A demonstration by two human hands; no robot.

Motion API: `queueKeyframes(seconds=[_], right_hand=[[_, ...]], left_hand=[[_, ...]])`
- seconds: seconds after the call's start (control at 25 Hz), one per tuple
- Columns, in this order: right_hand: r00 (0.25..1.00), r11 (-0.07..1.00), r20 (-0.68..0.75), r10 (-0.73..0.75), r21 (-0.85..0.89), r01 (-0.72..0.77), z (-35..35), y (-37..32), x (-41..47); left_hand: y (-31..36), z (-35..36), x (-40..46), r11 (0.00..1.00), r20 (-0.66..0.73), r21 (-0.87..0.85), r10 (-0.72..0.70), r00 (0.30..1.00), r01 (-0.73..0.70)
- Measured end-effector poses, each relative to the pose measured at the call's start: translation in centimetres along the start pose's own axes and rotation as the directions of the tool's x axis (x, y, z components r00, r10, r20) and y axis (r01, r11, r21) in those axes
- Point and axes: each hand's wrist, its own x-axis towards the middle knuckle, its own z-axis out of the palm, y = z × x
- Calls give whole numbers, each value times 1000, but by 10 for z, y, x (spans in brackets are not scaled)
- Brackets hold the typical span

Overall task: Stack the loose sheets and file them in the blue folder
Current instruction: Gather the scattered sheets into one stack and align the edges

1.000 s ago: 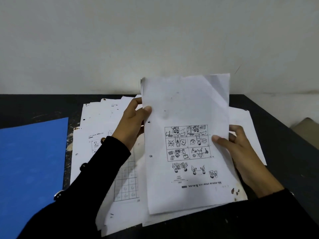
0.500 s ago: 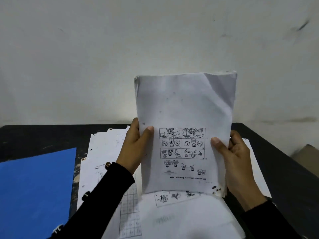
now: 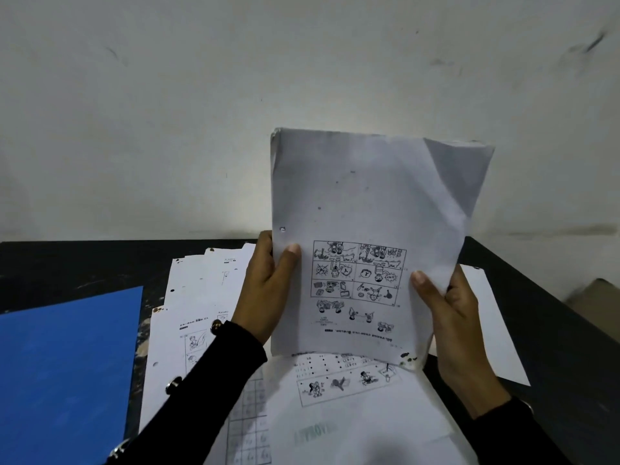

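I hold a thin stack of white sheets (image 3: 365,203) upright above the table, its front page printed with a cartoon grid upside down and its top right corner folded over. My left hand (image 3: 268,290) grips the stack's left edge, thumb on the front. My right hand (image 3: 449,313) grips the right edge the same way. More loose sheets (image 3: 201,297) lie spread on the black table (image 3: 67,263) under and behind my hands. The blue folder (image 3: 67,370) lies flat at the left.
A pale wall (image 3: 201,112) rises right behind the table. One white sheet (image 3: 489,327) sticks out to the right of my right hand. The table's right edge (image 3: 550,297) runs diagonally, with a tan object (image 3: 597,297) beyond it.
Both hands have lifted the stack from a low tilt on the pile to upright above it, and its bottom edge now hangs over the printed sheets below.
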Motion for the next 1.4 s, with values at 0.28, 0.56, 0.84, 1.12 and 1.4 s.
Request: queueKeyframes(seconds=[0.28, 0.56, 0.84, 1.12, 1.4], right_hand=[[999, 999, 20, 37, -16, -37, -1, 11, -1], [997, 999, 68, 37, -32, -35, -5, 15, 2], [974, 980, 121, 192, -74, -184, -16, 0, 13], [873, 878, 122, 472, -159, -452, -31, 14, -2], [803, 802, 86, 589, -188, -568, -54, 18, 2]], left_hand=[[-12, -4, -2, 997, 28, 19, -70, 997, 69], [-23, -6, -4, 994, 53, 62, -92, 994, 88], [-22, -8, -1, 962, 67, 101, -261, 963, 254], [-46, -4, -28, 864, 55, 178, -486, 872, 470], [-60, -44, -18, 633, -160, 677, -371, 915, 376]])
